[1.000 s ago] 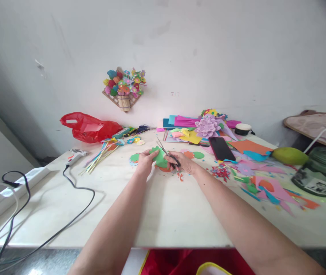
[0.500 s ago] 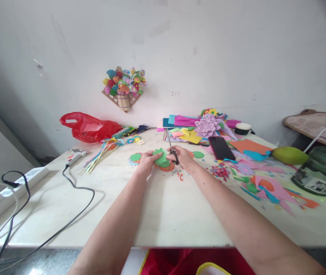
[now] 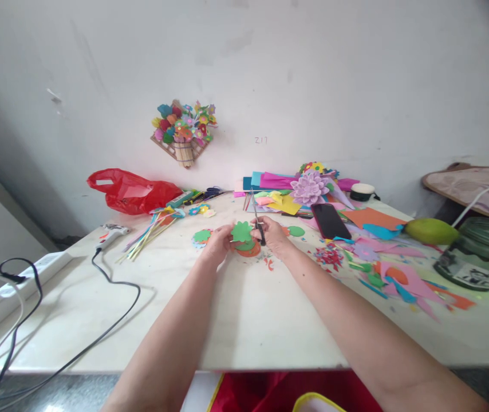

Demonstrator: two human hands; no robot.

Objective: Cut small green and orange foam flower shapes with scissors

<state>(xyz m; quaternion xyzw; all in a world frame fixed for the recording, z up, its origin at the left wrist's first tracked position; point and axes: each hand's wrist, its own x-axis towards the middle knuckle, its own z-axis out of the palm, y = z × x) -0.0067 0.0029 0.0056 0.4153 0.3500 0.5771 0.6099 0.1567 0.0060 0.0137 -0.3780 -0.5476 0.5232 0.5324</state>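
Scissors (image 3: 257, 222) sit in the right hand (image 3: 273, 236), fingers closed around the handles, long axis running up the frame toward the wall, apparently kept off the paper. At frame centre, just above the tabletop (image 3: 244, 309), the left hand (image 3: 216, 245) pinches a green paper flower (image 3: 241, 232) by its edge, face toward the camera, seemingly for checking.

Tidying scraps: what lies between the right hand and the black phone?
Head view: a green oval cutout lies on the table between the right hand, holding scissors, and the phone.
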